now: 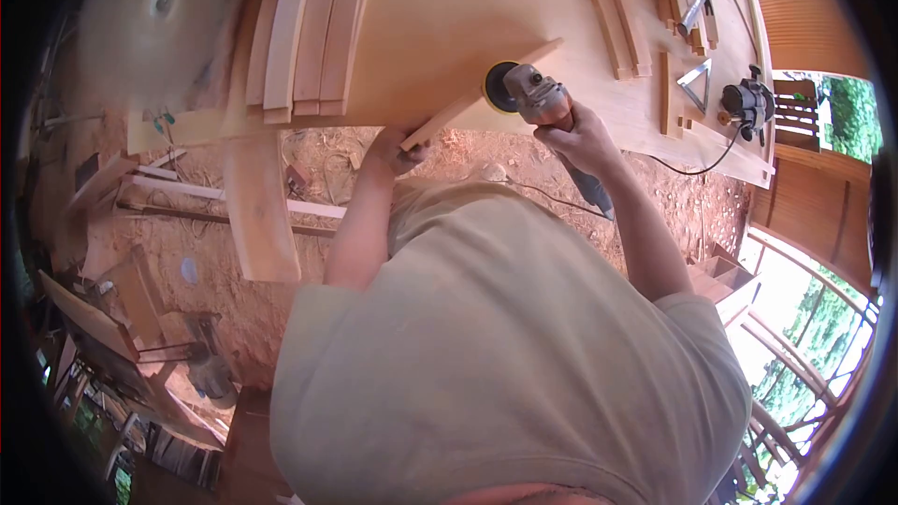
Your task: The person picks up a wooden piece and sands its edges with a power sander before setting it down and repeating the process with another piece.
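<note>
My right hand (587, 138) is wrapped round the body of an angle grinder (538, 95) fitted with a round sanding disc (500, 87). The disc's edge overlaps a narrow wooden strip (456, 114) that lies slanted across the front of the worktable (421, 28). My left hand (400, 151) grips the near end of this strip, which sticks out past the table's front edge. The grinder's dark rear handle points back toward my body, beneath my right forearm.
Several planks (323, 28) lie at the table's left, and more strips (608, 14) at the right. Beyond these are a hammer (693, 11), a triangular square (695, 84) and a corded router (746, 103). Wood shavings and boards cover the ground below.
</note>
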A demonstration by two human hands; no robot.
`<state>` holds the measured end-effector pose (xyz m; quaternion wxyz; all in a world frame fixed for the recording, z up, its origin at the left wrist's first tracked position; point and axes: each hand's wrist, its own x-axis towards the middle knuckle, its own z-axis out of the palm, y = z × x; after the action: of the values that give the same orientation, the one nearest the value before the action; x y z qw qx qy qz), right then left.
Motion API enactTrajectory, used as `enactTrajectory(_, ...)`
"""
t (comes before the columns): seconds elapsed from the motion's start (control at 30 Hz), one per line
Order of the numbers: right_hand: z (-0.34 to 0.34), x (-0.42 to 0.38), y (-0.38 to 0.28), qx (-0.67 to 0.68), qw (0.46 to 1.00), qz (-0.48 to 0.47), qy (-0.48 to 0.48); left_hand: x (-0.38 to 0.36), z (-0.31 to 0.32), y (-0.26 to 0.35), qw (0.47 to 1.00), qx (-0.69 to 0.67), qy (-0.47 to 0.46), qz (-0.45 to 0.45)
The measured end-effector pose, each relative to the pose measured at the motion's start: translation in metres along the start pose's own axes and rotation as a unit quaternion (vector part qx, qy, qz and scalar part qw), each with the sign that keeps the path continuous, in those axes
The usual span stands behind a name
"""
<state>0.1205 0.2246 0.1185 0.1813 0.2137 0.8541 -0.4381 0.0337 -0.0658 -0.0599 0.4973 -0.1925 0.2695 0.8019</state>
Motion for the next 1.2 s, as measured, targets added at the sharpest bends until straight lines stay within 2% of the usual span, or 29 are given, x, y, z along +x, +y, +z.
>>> enactTrajectory(0.03,-0.008,0.004,0.004,0.025,1.000,0.008,0.003,0.000,0.002,0.001,1.000,0.005,-0.007,-0.003)
enactTrajectory(0.1,-0.024,0.013,0.015,-0.007,1.000,-0.007,0.027,-0.001,0.001,0.001,1.000,0.023,0.013,-0.002)
enactTrajectory(0.2,-0.046,0.028,0.036,-0.031,0.996,0.008,0.086,0.002,-0.007,0.000,1.000,0.016,-0.004,-0.017)
enactTrajectory(0.3,-0.070,0.041,0.051,0.002,0.995,0.013,0.095,0.002,-0.008,-0.002,0.999,0.039,0.000,-0.002)
enactTrajectory(0.33,-0.078,0.049,0.056,-0.039,0.992,0.046,0.112,0.003,-0.008,0.001,0.999,0.044,-0.002,-0.001)
enactTrajectory(0.37,-0.085,0.053,0.061,-0.014,0.993,0.034,0.113,0.002,-0.009,0.003,0.999,0.034,-0.014,-0.019)
enactTrajectory(0.43,-0.089,0.055,0.060,0.014,0.981,0.005,0.193,0.002,-0.005,0.005,0.998,0.027,-0.029,-0.039)
enactTrajectory(0.5,-0.086,0.042,0.054,0.057,0.975,0.014,0.215,-0.001,-0.004,0.002,0.999,0.014,0.024,-0.039)
enactTrajectory(0.57,-0.076,0.035,0.054,0.100,0.968,0.016,0.229,0.002,-0.009,0.001,0.999,0.005,-0.004,-0.043)
enactTrajectory(0.63,-0.058,0.023,0.066,0.142,0.975,0.058,0.159,-0.004,-0.004,-0.002,0.998,-0.011,-0.024,-0.049)
enactTrajectory(0.73,-0.023,-0.015,0.030,0.094,0.992,0.034,0.083,-0.007,0.006,0.002,0.999,0.029,0.003,-0.036)
enactTrajectory(0.8,0.000,-0.031,0.008,0.055,0.998,0.026,0.029,-0.001,0.000,0.004,0.995,0.028,-0.072,-0.060)
enactTrajectory(0.9,0.027,-0.048,-0.023,0.045,0.998,-0.026,-0.046,0.012,-0.015,-0.002,0.994,0.046,-0.076,-0.063)
enactTrajectory(0.93,0.039,-0.045,-0.012,0.053,0.995,-0.026,-0.084,0.014,-0.018,-0.004,0.994,0.043,-0.074,-0.064)
enactTrajectory(1.03,0.053,-0.050,-0.037,-0.019,0.991,-0.045,-0.128,0.013,-0.019,-0.006,0.997,0.010,-0.055,-0.057)
enactTrajectory(1.1,0.060,-0.051,-0.050,-0.047,0.990,-0.046,-0.125,0.008,-0.007,-0.001,0.996,0.046,-0.049,-0.054)
enactTrajectory(1.17,0.065,-0.045,-0.052,-0.138,0.975,-0.058,-0.167,0.011,-0.002,-0.001,0.995,0.065,-0.052,-0.056)
enactTrajectory(1.2,0.066,-0.044,-0.054,-0.135,0.974,-0.055,-0.175,0.012,-0.004,-0.002,0.995,0.079,-0.031,-0.054)
